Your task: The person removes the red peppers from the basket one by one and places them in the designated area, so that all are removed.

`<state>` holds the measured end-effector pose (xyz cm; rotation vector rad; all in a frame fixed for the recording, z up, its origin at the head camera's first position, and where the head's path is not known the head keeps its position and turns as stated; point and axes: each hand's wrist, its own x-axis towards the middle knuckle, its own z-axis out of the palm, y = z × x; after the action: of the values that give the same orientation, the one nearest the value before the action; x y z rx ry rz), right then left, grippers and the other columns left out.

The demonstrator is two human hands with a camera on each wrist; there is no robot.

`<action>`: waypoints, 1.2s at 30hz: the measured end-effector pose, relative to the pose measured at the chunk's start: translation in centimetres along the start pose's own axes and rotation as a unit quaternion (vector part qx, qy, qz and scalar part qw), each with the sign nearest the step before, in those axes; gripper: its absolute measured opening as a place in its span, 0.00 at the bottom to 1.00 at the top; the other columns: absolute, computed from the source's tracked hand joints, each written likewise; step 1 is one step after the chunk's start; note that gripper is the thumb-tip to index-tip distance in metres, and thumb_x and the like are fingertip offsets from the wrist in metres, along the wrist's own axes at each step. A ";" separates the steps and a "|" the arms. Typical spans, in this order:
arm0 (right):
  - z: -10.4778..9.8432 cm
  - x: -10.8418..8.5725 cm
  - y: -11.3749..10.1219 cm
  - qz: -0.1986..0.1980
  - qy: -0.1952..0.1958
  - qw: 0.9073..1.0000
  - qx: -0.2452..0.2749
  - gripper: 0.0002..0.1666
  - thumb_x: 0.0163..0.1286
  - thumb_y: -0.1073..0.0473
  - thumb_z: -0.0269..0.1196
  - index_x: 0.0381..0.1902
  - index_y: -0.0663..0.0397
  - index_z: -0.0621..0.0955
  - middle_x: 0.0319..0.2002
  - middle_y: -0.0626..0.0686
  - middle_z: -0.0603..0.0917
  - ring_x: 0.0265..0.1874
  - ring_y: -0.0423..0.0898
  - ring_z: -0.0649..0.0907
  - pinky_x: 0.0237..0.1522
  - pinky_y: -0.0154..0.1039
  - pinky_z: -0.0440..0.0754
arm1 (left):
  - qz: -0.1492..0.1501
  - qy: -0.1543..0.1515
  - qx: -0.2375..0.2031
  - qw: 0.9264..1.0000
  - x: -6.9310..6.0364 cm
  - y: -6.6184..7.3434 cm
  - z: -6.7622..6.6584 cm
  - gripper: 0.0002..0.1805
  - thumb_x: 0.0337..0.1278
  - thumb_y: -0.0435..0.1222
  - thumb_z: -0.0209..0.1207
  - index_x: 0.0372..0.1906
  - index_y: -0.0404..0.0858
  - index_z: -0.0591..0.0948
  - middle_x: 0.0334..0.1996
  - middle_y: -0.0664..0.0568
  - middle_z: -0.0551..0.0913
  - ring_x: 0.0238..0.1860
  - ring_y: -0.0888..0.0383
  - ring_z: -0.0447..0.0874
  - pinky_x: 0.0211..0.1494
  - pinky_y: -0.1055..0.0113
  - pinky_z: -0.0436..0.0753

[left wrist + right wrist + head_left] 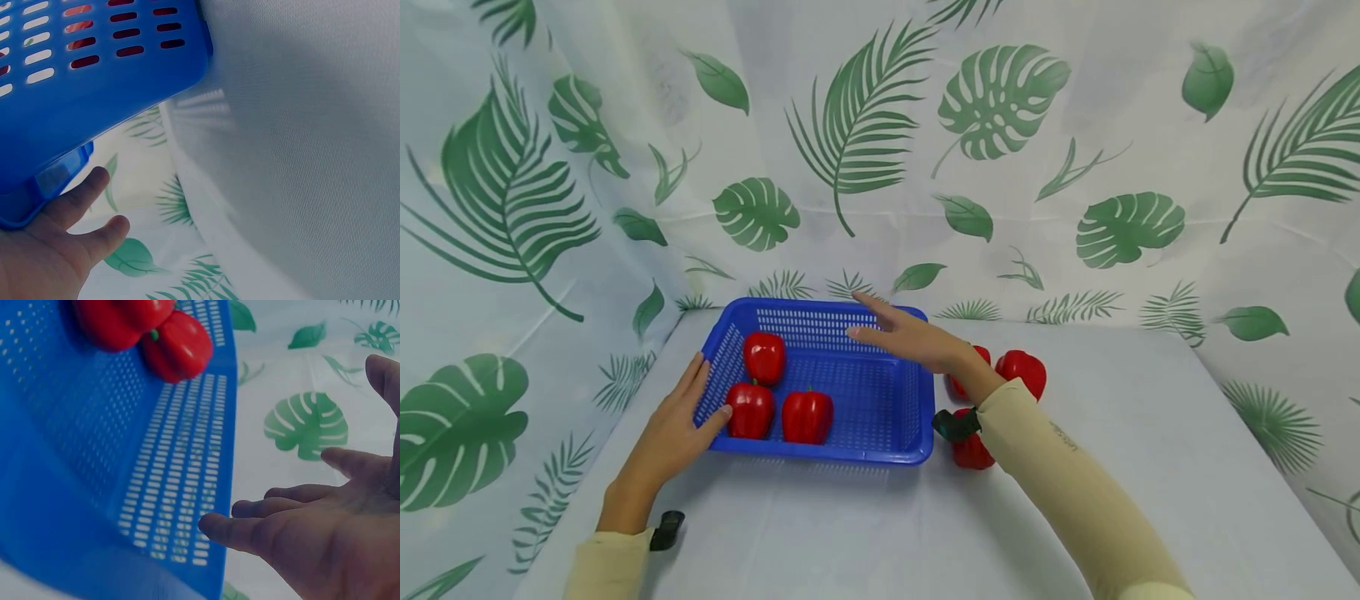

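A blue plastic basket (865,454) stands on the table with three red bell peppers inside: one at the back left (764,358), one at the front left (750,411), and another bell pepper (807,417) to their right. My left hand (670,433) lies along the basket's left rim, fingers extended, thumb at the front left corner. In the left wrist view, straight fingertips (94,181) show beside the basket wall (94,106). Over the basket's back right part is my right hand (917,337), its fingers straight and spread, holding nothing.
Right of the basket, three more red bell peppers lie on the white table (1112,433): one at the back (1026,372), one partly behind my right wrist (958,385), one under the forearm (972,452). A leaf-patterned curtain (880,167) closes off the back and sides.
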<state>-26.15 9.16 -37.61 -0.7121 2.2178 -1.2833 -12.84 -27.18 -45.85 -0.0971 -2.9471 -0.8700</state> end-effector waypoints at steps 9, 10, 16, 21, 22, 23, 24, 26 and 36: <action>1.8 1.9 -0.6 -0.001 -0.039 0.999 0.003 0.45 0.80 0.40 0.61 0.88 0.35 0.58 0.85 0.53 0.59 0.83 0.65 0.57 0.75 0.71 0.64 | 0.003 0.005 0.000 1.000 0.0 0.0 0.0 0.50 0.75 0.51 0.59 0.86 0.29 0.50 0.87 0.37 0.44 0.81 0.25 0.50 0.70 0.24 0.64; 2.0 2.1 -0.6 0.003 -0.042 0.999 -0.002 0.45 0.79 0.39 0.61 0.87 0.34 0.59 0.85 0.53 0.59 0.83 0.65 0.58 0.74 0.71 0.64 | 0.003 0.006 0.000 1.000 0.0 0.0 0.0 0.50 0.76 0.51 0.59 0.86 0.29 0.50 0.87 0.37 0.44 0.81 0.25 0.50 0.70 0.23 0.64; 2.7 3.1 -0.5 0.010 -0.070 0.997 -0.022 0.45 0.77 0.36 0.63 0.86 0.32 0.63 0.84 0.51 0.62 0.83 0.59 0.58 0.76 0.67 0.66 | 0.005 0.005 0.001 1.000 0.1 -0.1 0.1 0.49 0.76 0.50 0.59 0.86 0.29 0.50 0.87 0.36 0.44 0.81 0.25 0.49 0.70 0.23 0.64; 3.4 3.7 -0.4 0.014 -0.096 0.995 -0.036 0.42 0.78 0.37 0.63 0.85 0.35 0.67 0.82 0.49 0.66 0.82 0.57 0.61 0.76 0.64 0.67 | 0.002 0.007 0.003 1.000 0.1 -0.1 0.1 0.49 0.76 0.50 0.59 0.85 0.29 0.50 0.87 0.36 0.44 0.81 0.24 0.49 0.70 0.23 0.64; 3.6 3.7 -0.4 0.014 -0.103 0.994 -0.037 0.41 0.78 0.37 0.63 0.84 0.35 0.67 0.82 0.50 0.67 0.82 0.57 0.62 0.76 0.64 0.68 | 0.002 0.007 0.004 1.000 0.1 -0.1 0.1 0.49 0.76 0.50 0.59 0.85 0.29 0.50 0.87 0.36 0.44 0.81 0.24 0.49 0.70 0.23 0.64; 3.7 3.8 -0.3 0.014 -0.109 0.993 -0.040 0.41 0.78 0.38 0.63 0.84 0.36 0.68 0.82 0.50 0.67 0.82 0.57 0.62 0.76 0.64 0.68 | 0.001 0.007 0.005 1.000 0.1 -0.1 0.1 0.49 0.76 0.50 0.59 0.86 0.29 0.50 0.87 0.36 0.44 0.81 0.24 0.49 0.70 0.23 0.64; 3.9 3.9 -0.2 0.016 -0.115 0.992 -0.043 0.40 0.78 0.38 0.62 0.84 0.36 0.68 0.81 0.51 0.68 0.82 0.57 0.62 0.76 0.63 0.68 | 0.001 0.007 0.005 1.000 0.1 -0.1 0.2 0.49 0.75 0.50 0.59 0.86 0.29 0.50 0.87 0.36 0.44 0.81 0.24 0.49 0.70 0.23 0.64; 4.1 4.0 -0.1 0.020 -0.128 0.990 -0.052 0.39 0.79 0.39 0.62 0.83 0.37 0.69 0.81 0.52 0.68 0.82 0.57 0.62 0.76 0.63 0.68 | 0.001 0.008 0.005 1.000 0.1 -0.2 0.2 0.49 0.75 0.50 0.59 0.86 0.29 0.50 0.87 0.36 0.44 0.81 0.25 0.50 0.69 0.23 0.65; 5.4 5.0 1.0 0.031 -0.174 0.983 -0.041 0.38 0.79 0.42 0.63 0.81 0.47 0.73 0.77 0.54 0.74 0.77 0.57 0.70 0.69 0.61 0.78 | -0.003 0.010 0.003 1.000 0.1 0.0 0.2 0.49 0.75 0.50 0.59 0.86 0.29 0.50 0.87 0.36 0.44 0.81 0.25 0.50 0.69 0.24 0.66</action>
<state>-26.69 2.97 -41.56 -0.8232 1.9963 -0.9579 -12.98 -27.12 -46.01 -0.0802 -2.9329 -0.8565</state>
